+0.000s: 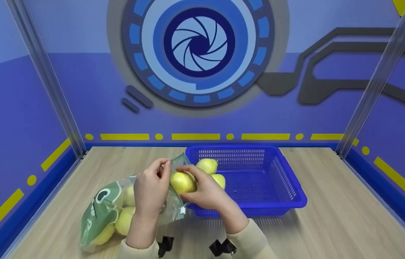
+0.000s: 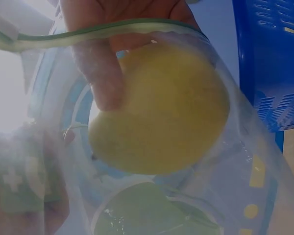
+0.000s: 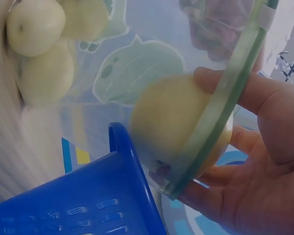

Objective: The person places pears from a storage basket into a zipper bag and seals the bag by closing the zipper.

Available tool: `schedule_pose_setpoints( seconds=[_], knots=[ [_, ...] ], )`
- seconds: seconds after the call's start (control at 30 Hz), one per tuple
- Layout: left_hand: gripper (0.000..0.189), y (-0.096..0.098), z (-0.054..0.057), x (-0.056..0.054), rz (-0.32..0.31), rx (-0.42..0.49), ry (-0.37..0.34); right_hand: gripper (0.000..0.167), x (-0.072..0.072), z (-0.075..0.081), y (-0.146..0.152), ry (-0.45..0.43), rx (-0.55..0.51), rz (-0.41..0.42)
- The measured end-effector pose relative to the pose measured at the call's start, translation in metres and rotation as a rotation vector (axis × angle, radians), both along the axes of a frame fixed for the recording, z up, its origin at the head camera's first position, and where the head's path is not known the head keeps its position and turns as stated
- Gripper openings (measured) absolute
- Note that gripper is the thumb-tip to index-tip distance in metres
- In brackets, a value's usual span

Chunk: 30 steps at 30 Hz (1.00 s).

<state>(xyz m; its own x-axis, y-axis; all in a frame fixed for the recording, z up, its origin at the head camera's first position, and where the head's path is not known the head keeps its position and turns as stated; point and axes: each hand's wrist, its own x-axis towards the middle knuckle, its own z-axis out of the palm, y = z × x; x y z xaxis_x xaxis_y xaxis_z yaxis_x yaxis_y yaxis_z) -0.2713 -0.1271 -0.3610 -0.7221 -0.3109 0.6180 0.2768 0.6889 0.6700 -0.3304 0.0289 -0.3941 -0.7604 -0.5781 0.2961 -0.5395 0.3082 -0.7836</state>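
Note:
My right hand point(image 1: 206, 190) grips a yellow apple point(image 1: 182, 182), thumb and fingers around its sides. In the right wrist view this apple point(image 3: 169, 115) lies partly behind the green zip edge point(image 3: 220, 112), at the mouth of a clear zip bag. My left hand point(image 1: 148, 194) pinches the rim of that bag point(image 1: 96, 212) near the top, seen from its back in the head view. Several apples point(image 1: 125, 220) rest low in the bag, behind its green cartoon print. Through the film in the left wrist view, the gripped apple point(image 2: 161, 112) sits under the green rim.
A blue plastic basket point(image 1: 294, 203) with slotted walls stands right of the bag, close beside my right hand. Two yellow apples point(image 1: 207, 166) show at its left side. The wooden table point(image 1: 335, 223) meets blue panels at the back and sides.

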Motion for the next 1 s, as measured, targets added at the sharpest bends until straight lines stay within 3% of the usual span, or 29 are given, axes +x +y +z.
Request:
schedule_pose_setpoints(
  seconds=[0.33,1.0],
  knots=[
    [0.014,-0.0012,-0.0025,-0.0022,-0.006,0.002,-0.016,0.058,0.0026,0.0018,-0.0001,-0.063,0.000,-0.007],
    [0.015,0.0001,-0.0027,-0.0012,0.008,0.000,-0.071,0.054,0.0023,0.0049,0.0053,-0.079,-0.013,-0.023]
  ],
)
